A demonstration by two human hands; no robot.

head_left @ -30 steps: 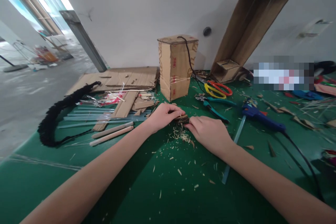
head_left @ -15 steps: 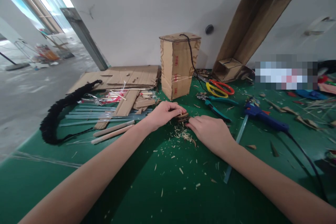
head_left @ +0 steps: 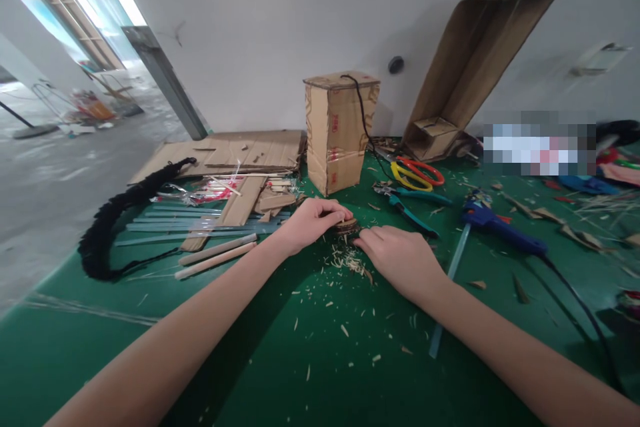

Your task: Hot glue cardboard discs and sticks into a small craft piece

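Near the middle of the table my left hand is closed on a small round piece of layered cardboard, thumb and fingers pressing its top. Close against the piece's right side, my right hand has its fingers curled together. Whatever lies in those fingers is hidden, with only a small dark bit showing at their tips. Pale shavings are heaped below the cardboard piece and scattered toward me.
Behind my hands stands a tall cardboard box with a black cord. Pliers, scissors and a blue glue gun lie to the right. Glue sticks, wooden rods and a black fuzzy strip are left.
The camera view has shifted slightly, so the scene sits a little lower. Both hands stay at the round cardboard piece with almost the same grip.
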